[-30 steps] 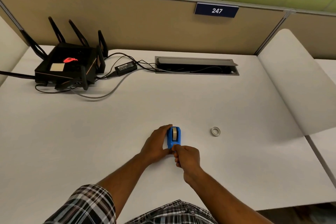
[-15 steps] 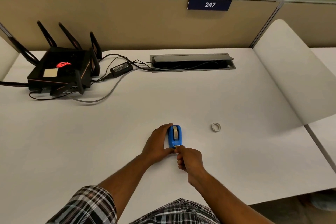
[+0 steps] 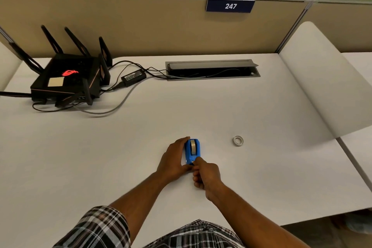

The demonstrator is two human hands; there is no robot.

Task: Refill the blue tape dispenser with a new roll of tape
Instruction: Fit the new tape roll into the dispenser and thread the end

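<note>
The blue tape dispenser (image 3: 192, 151) stands on the white desk (image 3: 120, 147) with a roll of tape seated in its top. My left hand (image 3: 174, 160) wraps its left side and holds it. My right hand (image 3: 205, 174) is closed at the dispenser's near end, thumb and finger pinched at the cutter; whether they hold the tape's end is too small to tell. A small empty whitish tape ring (image 3: 238, 140) lies on the desk to the right, apart from both hands.
A black router (image 3: 66, 78) with several antennas, its power brick (image 3: 133, 76) and cables sit at the back left. An open grey cable hatch (image 3: 212, 69) is at the back centre. A white curved divider (image 3: 322, 86) rises on the right.
My right hand has drawn slightly back toward me from the dispenser's near end. The left hand and the dispenser have stayed in place; the view shifted a little.
</note>
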